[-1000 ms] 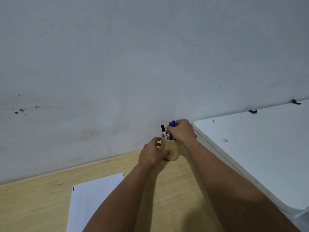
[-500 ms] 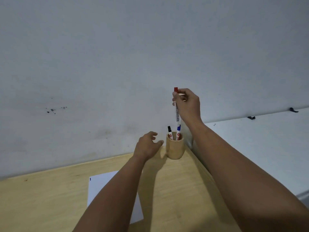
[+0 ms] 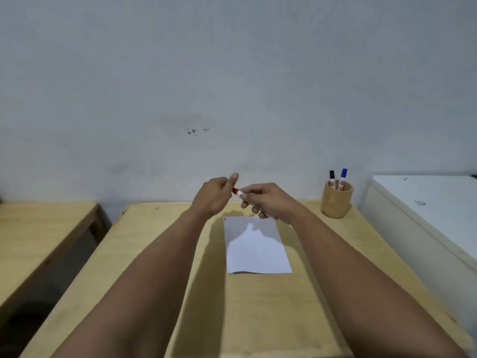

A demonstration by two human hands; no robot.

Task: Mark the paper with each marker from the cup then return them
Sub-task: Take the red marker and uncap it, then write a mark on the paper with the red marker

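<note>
Head view. Both bare forearms reach forward over a light wooden desk (image 3: 160,254) set against a pale wall (image 3: 232,73). The right hand (image 3: 268,202) is closed around the white barrel of a red-capped marker (image 3: 238,193), which lies nearly level with its cap end pointing left. The left hand (image 3: 215,196) meets that cap end, thumb and forefinger pinched on or right at the red cap; whether they actually grip it cannot be told, since the hand hides most of the cap. Both hands are raised above the desk, over the far edge of a white sheet of paper (image 3: 255,251). The paper lies flat near the middle of the desk, long side running away from the person, with the hands' shadow across its far half and a small dark mark at its far left corner. A round wooden cup (image 3: 336,202) stands at the far right corner of the desk, well apart from the hands. In it stand a black-capped marker (image 3: 332,180) and a blue-capped marker (image 3: 342,179), caps up, side by side. A white cabinet top (image 3: 426,202) adjoins the desk's right edge; a second wooden table (image 3: 38,228) stands off to the left.
</note>
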